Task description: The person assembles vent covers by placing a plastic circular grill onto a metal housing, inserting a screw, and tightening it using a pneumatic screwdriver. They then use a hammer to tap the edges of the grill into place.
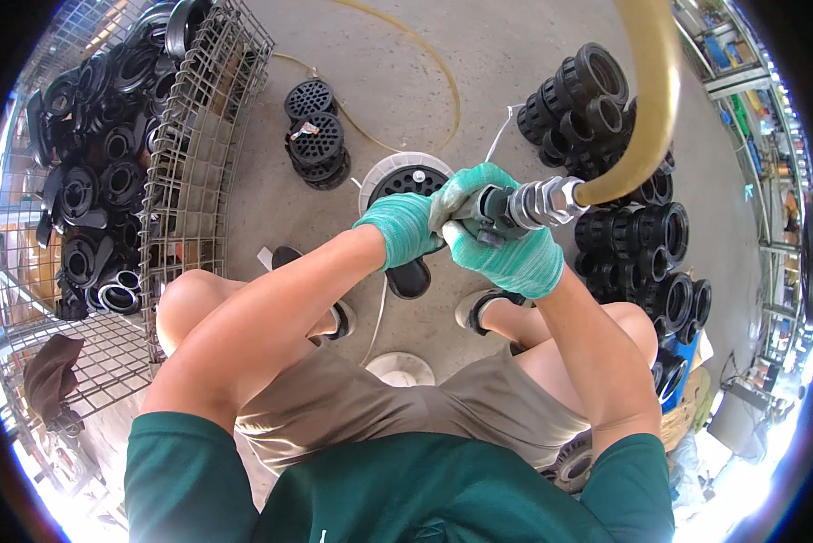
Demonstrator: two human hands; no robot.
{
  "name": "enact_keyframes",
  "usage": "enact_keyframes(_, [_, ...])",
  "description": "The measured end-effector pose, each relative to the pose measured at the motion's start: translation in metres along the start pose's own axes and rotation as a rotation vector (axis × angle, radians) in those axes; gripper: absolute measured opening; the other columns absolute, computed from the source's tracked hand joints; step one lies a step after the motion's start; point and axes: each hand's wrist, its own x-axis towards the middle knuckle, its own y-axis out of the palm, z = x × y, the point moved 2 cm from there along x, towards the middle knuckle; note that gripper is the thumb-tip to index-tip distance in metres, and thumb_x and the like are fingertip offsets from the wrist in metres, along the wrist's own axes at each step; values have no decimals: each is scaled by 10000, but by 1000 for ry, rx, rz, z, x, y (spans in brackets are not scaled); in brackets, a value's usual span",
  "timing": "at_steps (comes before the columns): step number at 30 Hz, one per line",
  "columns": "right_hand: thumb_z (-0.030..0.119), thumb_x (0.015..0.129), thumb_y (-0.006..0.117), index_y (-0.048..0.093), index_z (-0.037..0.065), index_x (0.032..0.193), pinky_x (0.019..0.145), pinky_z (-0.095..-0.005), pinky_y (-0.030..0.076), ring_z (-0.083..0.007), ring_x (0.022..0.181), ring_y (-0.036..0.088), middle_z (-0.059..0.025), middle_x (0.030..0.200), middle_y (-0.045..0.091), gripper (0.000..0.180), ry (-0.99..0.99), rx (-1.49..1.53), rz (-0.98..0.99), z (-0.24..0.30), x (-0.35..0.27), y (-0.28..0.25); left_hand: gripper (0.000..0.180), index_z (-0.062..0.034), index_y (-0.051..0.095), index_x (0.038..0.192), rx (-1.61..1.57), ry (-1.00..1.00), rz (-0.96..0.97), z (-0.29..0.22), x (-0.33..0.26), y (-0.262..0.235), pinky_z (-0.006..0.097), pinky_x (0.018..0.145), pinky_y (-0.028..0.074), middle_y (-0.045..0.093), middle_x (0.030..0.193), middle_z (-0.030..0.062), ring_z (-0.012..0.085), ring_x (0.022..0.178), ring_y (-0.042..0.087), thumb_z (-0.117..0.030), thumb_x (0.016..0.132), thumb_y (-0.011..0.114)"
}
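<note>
Heads down, and both gloved hands were in close together above the black perforated disc, which sat on a white round stand between the feet! The right hand had its grip closed around the hose-fed tool, metal coupling toward the camera, yellowish hose arching up from it. The left hand was tucked right alongside, fingers curled, but what its grip held, if anything, I couldn't tell. This looked like the working stage, tool over the part; the next move seemed to call for a steady hold and a square line onto the disc. Trouble for the viewer, though: the gloves covered the tool's working end and part of the disc, contact couldn't be confirmed, and the hose ran out of the top edge.
</note>
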Motion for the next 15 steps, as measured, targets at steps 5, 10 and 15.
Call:
enact_keyframes(5, [-149,789,640,583,41,1105,813,-340,593,-197,912,702,-105,1004,711,373,1,211,-147,20,10,-11,342,-38,632,1121,-112,16,-23,30,11,21,481,771,528,703,948,225,421,867,673,-266,877,709])
enact_keyframes(10, [36,845,759,667,24,1089,676,-246,563,-99,735,674,-30,904,720,261,161,305,-341,62,11,-49,272,-6,591,1221,-932,-418,70,-18,-4,-45,395,804,572,669,991,131,232,819,665,-97,976,516])
enact_keyframes(15, [51,855,758,677,50,1109,788,-258,537,-60,848,616,9,953,692,267,332,105,-234,39,12,-39,313,74,559,1256,-1666,-340,-125,-30,-14,-64,476,989,562,637,1151,201,299,1009,666,-64,983,493])
